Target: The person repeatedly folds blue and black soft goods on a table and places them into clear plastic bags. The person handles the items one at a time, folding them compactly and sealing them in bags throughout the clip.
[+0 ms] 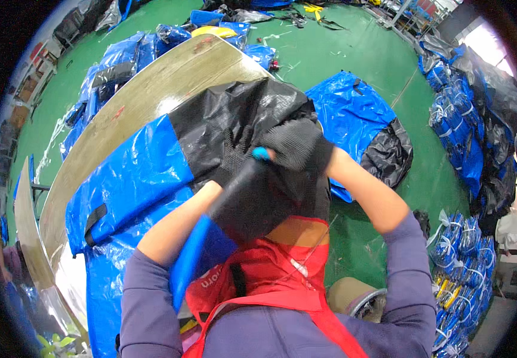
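A large blue and black tarp-like bag (139,173) lies across a long wooden table (169,77) in front of me. Both my hands wear black knit gloves. My left hand (234,158) grips the black fabric (234,113) and the top of a blue rod-like piece (194,250) that runs down toward my red apron. My right hand (294,143) is closed on the same bunched black fabric, right beside the left hand. A blue tip (261,154) shows between the two gloves.
Another blue and black bag (360,119) lies on the green floor to the right of the table. Bundles of folded blue bags (461,125) are stacked at the right. More blue sheets (115,59) lie beyond the table at the left.
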Motion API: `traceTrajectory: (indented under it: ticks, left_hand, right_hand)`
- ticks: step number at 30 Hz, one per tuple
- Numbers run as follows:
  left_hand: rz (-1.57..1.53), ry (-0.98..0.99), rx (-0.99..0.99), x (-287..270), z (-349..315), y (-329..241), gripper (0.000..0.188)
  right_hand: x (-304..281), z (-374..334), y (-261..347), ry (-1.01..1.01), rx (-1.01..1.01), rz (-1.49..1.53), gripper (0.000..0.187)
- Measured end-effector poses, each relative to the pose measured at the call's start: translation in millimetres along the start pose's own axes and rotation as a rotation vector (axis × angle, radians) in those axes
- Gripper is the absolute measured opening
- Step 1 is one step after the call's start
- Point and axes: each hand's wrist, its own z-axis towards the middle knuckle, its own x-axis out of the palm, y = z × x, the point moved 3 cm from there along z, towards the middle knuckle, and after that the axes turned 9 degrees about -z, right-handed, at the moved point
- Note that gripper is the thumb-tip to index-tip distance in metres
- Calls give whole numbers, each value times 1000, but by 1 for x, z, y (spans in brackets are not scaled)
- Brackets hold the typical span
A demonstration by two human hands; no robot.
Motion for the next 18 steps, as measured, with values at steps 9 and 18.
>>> traceTrajectory:
  ticks: [9, 18]
  left_hand:
    - [1040, 289, 38, -157, -267, -30, 65]
    - [591, -509, -526, -194, -579, -53, 58]
  right_hand:
    - [74, 35, -35, 334, 178, 180, 44]
    - [86, 44, -45, 442, 267, 123, 44]
